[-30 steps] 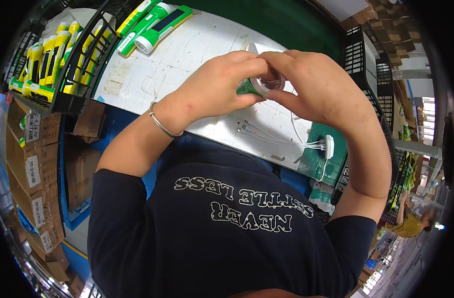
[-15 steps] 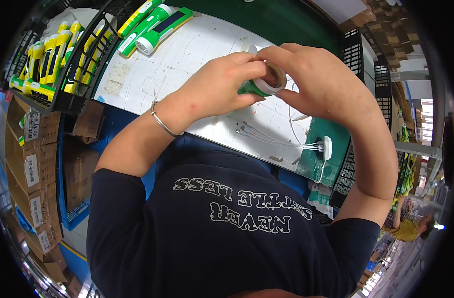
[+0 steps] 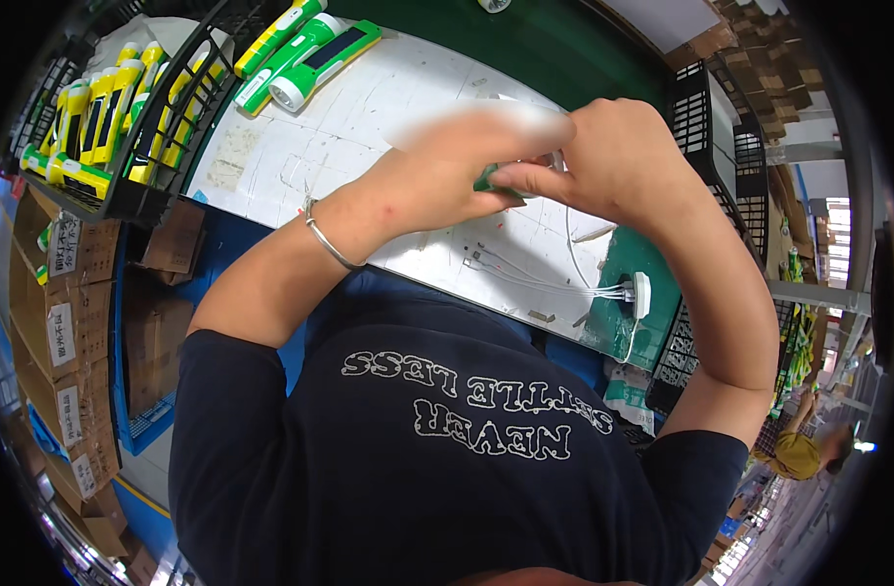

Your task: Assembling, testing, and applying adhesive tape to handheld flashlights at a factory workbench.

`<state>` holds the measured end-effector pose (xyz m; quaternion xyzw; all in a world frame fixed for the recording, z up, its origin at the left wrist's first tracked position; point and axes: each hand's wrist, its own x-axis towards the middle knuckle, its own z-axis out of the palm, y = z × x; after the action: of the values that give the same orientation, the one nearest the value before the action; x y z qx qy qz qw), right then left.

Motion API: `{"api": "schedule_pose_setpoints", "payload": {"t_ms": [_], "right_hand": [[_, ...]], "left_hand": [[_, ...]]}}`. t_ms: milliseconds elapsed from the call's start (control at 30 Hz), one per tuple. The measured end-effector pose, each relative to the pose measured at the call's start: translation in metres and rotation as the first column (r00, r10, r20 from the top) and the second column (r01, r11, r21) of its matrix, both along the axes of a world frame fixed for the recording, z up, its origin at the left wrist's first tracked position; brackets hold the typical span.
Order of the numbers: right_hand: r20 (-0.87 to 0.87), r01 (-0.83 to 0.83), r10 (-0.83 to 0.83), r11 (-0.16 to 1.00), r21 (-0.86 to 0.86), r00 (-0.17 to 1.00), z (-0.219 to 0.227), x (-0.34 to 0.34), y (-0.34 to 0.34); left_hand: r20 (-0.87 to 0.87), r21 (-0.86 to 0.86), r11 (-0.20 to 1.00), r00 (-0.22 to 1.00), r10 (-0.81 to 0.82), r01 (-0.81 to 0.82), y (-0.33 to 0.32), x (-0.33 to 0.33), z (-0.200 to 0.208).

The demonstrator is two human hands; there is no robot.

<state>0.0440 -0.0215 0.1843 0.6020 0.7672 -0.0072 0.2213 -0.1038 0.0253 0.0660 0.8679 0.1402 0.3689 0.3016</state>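
Observation:
My left hand is closed around a green flashlight above the white tabletop; only a little of its green body shows between my fingers. My right hand covers the flashlight's head end, its thumb pressed along the near side and its fingers curled over the far side. The head's opening is hidden by the hands. Further left on the table lie several green flashlights with white heads; one has a dark panel along its body.
A black crate full of yellow-green flashlights stands at left. Thin white cables run across the table to a white plug block on the green surface. Black crates stand at right, cardboard boxes at lower left.
My right hand has closed over the flashlight's head, hiding the round open rim seen before. A small round white-and-green part has come into view at the top edge.

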Motion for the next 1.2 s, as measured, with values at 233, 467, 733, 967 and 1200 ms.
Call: {"api": "schedule_pose_setpoints", "payload": {"t_ms": [233,467,733,967,1200], "right_hand": [[0.155,0.122,-0.108,0.989,-0.084,0.982,0.000,-0.006,0.005],[0.160,0.099,-0.094,0.995,-0.022,0.983,-0.008,-0.005,0.004],[0.146,0.101,-0.089,0.992,-0.075,0.985,0.002,0.000,0.000],[-0.024,0.057,-0.056,0.998,0.004,0.998,-0.005,0.009,-0.002],[-0.013,-0.070,0.072,0.987,0.142,0.997,-0.007,0.009,-0.005]], "left_hand": [[0.014,0.017,0.999,0.999,-0.031,0.031,0.002,0.003,-0.002],[-0.050,0.006,1.000,0.999,0.006,-0.006,-0.004,0.003,0.002],[-0.032,0.022,1.000,0.999,-0.021,0.022,-0.005,0.007,0.001],[-0.094,0.021,0.999,0.995,-0.037,0.039,-0.005,0.006,0.004],[-0.061,-0.146,0.989,0.998,-0.004,-0.005,-0.007,0.006,0.004]]}}
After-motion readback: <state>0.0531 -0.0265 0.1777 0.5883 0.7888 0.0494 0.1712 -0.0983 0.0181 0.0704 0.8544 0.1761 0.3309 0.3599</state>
